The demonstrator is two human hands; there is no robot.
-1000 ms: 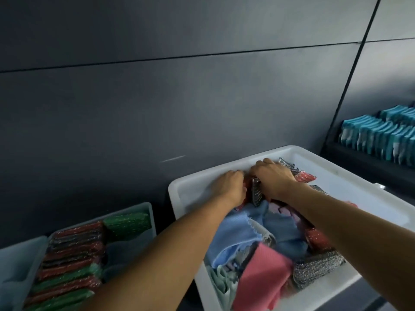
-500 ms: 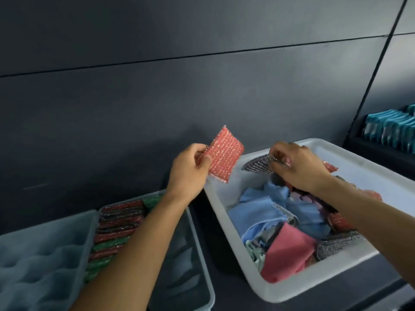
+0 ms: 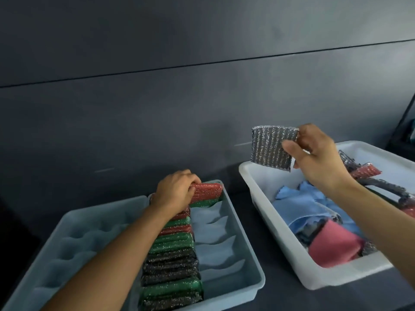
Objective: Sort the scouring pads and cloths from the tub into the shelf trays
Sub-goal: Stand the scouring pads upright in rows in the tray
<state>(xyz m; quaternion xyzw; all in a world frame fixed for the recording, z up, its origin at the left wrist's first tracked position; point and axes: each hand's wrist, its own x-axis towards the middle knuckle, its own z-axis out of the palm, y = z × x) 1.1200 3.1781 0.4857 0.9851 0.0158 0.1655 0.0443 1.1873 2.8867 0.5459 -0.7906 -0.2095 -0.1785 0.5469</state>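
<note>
Dark grey panelled wall (image 3: 202, 86) filling the whole back, with a dark counter (image 3: 242, 198) running along under it. White tub (image 3: 280, 239) on the right, angled, near corner close to the counter's front edge, stuffed with blue cloths (image 3: 298, 209), a pink cloth (image 3: 332, 250) and a few loose pads at the back. Narrow strip of bare counter between tub and the pale blue tray (image 3: 242, 254) just left of it, so not much room there. Inside that tray, a row of scouring pads (image 3: 173, 259) standing on edge down the left half in red, green and dark, right half showing only its scalloped dividers. Second tray (image 3: 78, 239) touching its left wall, wavy slots bare. Left hand (image 3: 175, 196) reaching in low, fingers curled over and clamped on a red pad (image 3: 207, 190) at the far end of the row. Right hand (image 3: 318, 158) raised above the tub's far-left corner, thumb and fingertips pinching a silver pad (image 3: 269, 147) by its right edge, pad hanging clear in the air in front of the wall.
</note>
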